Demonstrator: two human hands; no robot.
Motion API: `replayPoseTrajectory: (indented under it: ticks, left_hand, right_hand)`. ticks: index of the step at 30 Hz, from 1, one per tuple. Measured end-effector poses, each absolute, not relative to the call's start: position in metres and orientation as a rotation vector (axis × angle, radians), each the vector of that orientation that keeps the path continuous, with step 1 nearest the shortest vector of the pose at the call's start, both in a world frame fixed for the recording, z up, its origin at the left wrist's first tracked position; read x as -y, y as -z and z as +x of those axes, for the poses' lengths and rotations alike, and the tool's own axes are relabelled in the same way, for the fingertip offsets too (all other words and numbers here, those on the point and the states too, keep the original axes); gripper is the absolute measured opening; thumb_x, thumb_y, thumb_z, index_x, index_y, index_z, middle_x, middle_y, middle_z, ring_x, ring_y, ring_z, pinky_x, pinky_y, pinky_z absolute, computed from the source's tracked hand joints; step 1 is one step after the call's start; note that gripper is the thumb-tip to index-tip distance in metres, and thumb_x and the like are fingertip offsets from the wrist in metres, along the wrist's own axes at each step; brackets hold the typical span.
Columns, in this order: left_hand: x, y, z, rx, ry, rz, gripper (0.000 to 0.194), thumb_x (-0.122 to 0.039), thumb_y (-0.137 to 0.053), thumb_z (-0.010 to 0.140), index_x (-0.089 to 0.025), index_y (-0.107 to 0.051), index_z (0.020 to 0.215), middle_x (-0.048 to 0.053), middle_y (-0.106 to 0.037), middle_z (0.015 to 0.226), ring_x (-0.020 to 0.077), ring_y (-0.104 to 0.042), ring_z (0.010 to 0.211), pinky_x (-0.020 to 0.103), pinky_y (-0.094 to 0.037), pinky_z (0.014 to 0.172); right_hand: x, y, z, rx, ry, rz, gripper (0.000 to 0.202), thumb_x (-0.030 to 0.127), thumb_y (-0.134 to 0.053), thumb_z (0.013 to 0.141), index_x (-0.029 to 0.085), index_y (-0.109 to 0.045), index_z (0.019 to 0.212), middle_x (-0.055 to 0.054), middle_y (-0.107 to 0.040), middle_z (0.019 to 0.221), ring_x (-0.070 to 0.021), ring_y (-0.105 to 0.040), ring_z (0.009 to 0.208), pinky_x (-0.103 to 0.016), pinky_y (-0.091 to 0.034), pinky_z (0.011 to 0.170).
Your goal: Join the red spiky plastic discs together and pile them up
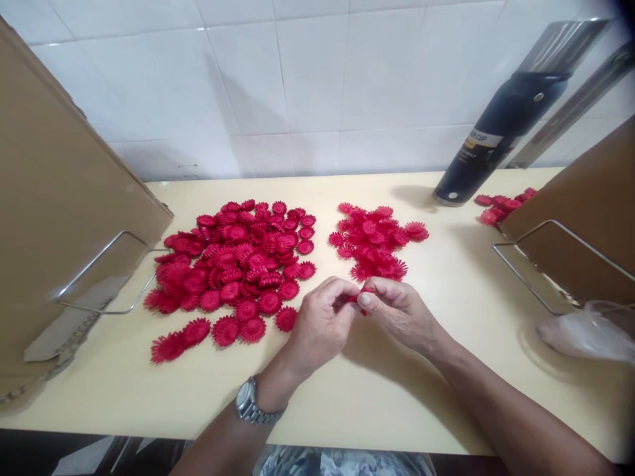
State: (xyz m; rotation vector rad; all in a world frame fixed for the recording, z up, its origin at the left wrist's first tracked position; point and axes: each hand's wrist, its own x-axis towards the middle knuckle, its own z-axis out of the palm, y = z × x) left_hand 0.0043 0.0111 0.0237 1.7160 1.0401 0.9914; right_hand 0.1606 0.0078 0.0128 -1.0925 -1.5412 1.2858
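My left hand [325, 320] and my right hand [401, 311] meet above the table, fingertips pinched together. Between them is a small red flower piece [366, 291], mostly covered by the fingers. Left of my hands lies a large pile of dark red, cupped flower pieces [243, 251] with fringed edges. Just beyond my fingers is a smaller heap of brighter red, flatter-looking flower pieces [372, 235]. A single flower piece [286, 318] rests close to my left hand. On my left wrist is a metal watch [255, 400].
Cardboard panels stand at the left [64, 185] and right [585, 205], with wire bookends [106, 264] [540, 264] against them. A dark blue flask [501, 125] stands at the back right, near a few more red pieces [503, 206]. A clear plastic bag [590, 330] lies at the right.
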Motion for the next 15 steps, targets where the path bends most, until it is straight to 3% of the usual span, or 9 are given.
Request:
replayPoseTrajectory:
  ticks: [8,13,15]
  left_hand:
    - [-0.0106,-0.0123,0.0064,-1.12,-1.106,1.722,0.017,-0.01,-0.049,0.08,-0.017,-0.061,0.089,0.002,-0.064,0.084,0.0127,-0.059,0.078,0.023,-0.047,0.071]
    - [-0.0118,-0.0189,0.0045,-1.097,-1.169,1.645,0.024,-0.013,-0.053,0.079,-0.017,-0.06,0.102,0.005,-0.06,0.096,0.014,-0.058,0.083,0.026,-0.047,0.076]
    - [-0.0115,-0.0203,0.0042,-1.108,-1.16,1.655,0.02,-0.016,-0.054,0.079,-0.017,-0.061,0.098,0.005,-0.059,0.092,0.0147,-0.057,0.081,0.026,-0.047,0.075]
  right_hand:
    - [-0.0074,-0.0085,0.1582,1.494,-1.224,-1.082,0.018,0.034,-0.058,0.082,0.017,-0.062,0.079,-0.001,-0.059,0.07,-0.0135,-0.053,0.066,-0.028,-0.043,0.062]
    - [-0.0062,-0.0128,0.158,1.518,-1.055,-1.26,0.023,0.033,-0.057,0.08,0.018,-0.053,0.063,0.002,-0.05,0.057,-0.0103,-0.044,0.053,-0.024,-0.036,0.05]
    - [-0.0063,-0.0139,0.1581,1.643,-0.862,-1.317,0.026,0.029,-0.055,0.08,0.019,-0.045,0.058,0.003,-0.044,0.053,-0.0091,-0.04,0.05,-0.023,-0.032,0.047]
